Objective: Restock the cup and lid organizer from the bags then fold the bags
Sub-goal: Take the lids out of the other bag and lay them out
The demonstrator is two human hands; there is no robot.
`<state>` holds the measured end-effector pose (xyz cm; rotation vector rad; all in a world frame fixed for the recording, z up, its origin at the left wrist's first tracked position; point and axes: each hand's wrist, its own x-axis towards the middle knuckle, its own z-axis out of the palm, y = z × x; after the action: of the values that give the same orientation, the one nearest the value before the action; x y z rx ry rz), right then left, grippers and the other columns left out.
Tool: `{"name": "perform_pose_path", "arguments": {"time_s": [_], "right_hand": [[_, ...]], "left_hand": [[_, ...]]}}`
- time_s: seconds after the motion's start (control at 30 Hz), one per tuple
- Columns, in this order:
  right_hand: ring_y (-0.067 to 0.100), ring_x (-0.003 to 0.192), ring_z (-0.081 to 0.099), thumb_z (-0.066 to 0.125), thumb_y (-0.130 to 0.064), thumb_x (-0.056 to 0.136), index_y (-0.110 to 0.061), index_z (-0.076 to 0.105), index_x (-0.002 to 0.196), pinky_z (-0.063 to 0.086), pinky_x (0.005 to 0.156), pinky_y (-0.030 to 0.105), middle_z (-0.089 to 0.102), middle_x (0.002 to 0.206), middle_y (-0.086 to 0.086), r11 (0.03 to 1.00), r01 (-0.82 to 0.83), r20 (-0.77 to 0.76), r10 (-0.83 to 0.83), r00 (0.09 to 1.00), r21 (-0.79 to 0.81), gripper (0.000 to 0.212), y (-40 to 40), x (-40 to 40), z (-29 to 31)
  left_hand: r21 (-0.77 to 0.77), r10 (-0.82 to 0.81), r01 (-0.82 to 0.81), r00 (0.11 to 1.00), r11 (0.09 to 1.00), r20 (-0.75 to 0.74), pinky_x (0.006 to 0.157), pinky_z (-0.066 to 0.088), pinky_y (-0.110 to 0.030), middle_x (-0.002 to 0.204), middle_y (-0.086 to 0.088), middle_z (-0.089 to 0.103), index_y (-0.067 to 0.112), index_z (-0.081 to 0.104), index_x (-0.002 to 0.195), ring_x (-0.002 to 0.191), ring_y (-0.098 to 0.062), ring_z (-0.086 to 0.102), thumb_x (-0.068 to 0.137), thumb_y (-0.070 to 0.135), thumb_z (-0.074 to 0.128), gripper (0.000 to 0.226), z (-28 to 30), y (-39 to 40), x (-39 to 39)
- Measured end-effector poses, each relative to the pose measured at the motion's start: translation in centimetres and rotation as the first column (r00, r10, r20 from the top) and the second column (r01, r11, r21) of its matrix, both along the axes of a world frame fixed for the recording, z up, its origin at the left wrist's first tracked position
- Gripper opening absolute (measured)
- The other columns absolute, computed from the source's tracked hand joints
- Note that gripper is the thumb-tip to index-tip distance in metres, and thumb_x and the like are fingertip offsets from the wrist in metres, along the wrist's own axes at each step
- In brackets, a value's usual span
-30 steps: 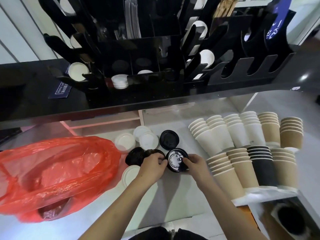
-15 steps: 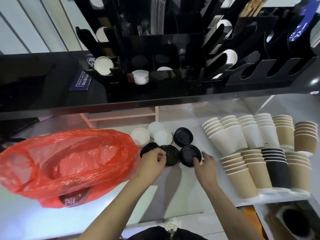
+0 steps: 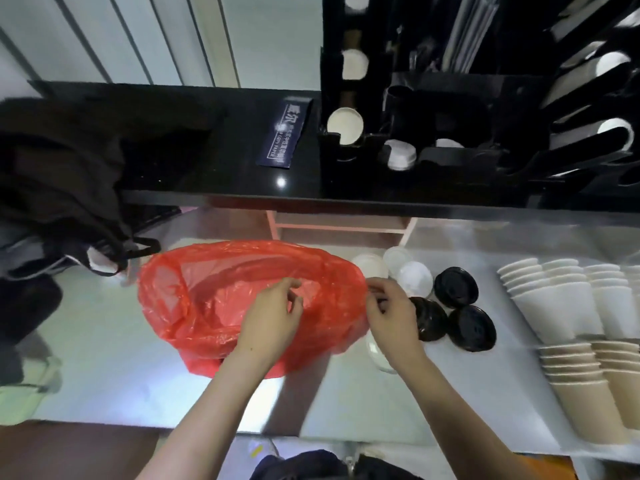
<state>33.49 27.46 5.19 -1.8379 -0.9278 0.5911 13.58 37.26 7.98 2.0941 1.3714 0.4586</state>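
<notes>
A translucent red plastic bag (image 3: 221,299) beside glossy black lids (image 3: 471,328), white lids (image 3: 414,278), white (image 3: 540,292) and tan paper cups (image 3: 581,393).
</notes>
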Motion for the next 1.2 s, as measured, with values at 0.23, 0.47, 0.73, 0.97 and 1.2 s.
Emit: {"name": "perform_pose_path", "arguments": {"time_s": [0.23,0.47,0.73,0.97,1.2], "right_hand": [[0.001,0.101,0.063,0.064,-0.015,0.097,-0.024,0.073,0.116,0.051,0.094,0.023,0.068,0.114,-0.013,0.94,-0.334,0.124,0.339,0.932,-0.063,0.023,5.1,-8.0,-0.6],[0.017,0.095,0.068,0.058,-0.035,0.098,-0.036,0.064,0.122,0.053,0.08,0.036,0.065,0.089,-0.019,0.757,-0.463,0.264,0.615,0.743,-0.46,0.024,7.2,-11.9,-2.2],[0.018,0.104,0.065,0.074,-0.052,0.086,-0.032,0.063,0.128,0.053,0.083,0.034,0.07,0.109,-0.01,0.596,-0.467,0.181,0.722,0.668,-0.653,0.048,9.4,-15.3,-3.8],[0.027,0.109,0.068,0.069,-0.045,0.087,-0.028,0.066,0.128,0.055,0.092,0.039,0.074,0.118,0.002,0.56,-0.43,0.084,0.672,0.735,-0.708,0.044,10.5,-18.8,-6.3],[0.016,0.078,0.066,0.072,-0.028,0.079,-0.029,0.075,0.106,0.058,0.076,0.036,0.07,0.086,-0.009,0.671,-0.477,-0.055,0.547,0.835,-0.568,0.027,10.1,-19.3,-7.2]], "left_hand": [[0.081,-0.03,0.056,0.957,0.995,-0.287,0.08,0.055,-0.043,0.102,-0.004,0.074,0.029,0.064,0.119,0.099,-0.034,0.068,0.095,0.027,0.053,0.027,-2.9,3.1,-9.9],[-0.011,-0.207,0.23,0.854,0.973,-0.477,0.073,0.052,-0.046,0.092,-0.013,0.071,0.024,0.06,0.11,0.09,-0.042,0.067,0.104,0.037,0.041,0.024,-4.7,3.3,-15.2],[-0.169,-0.275,0.219,0.803,0.961,-0.528,0.089,0.052,-0.041,0.124,-0.002,0.058,0.029,0.041,0.142,0.119,-0.029,0.057,0.09,0.054,0.066,0.063,-6.6,2.7,-16.7],[-0.138,-0.232,0.187,0.826,0.973,-0.514,0.102,0.043,-0.038,0.14,-0.007,0.043,0.022,0.01,0.162,0.127,-0.029,0.044,0.084,0.05,0.076,0.105,-8.8,2.1,-16.9],[-0.11,-0.194,0.162,0.865,0.981,-0.463,0.108,0.041,-0.037,0.15,-0.004,0.039,0.019,0.001,0.164,0.134,-0.027,0.04,0.085,0.05,0.075,0.112,-8.6,2.2,-17.3]]}}
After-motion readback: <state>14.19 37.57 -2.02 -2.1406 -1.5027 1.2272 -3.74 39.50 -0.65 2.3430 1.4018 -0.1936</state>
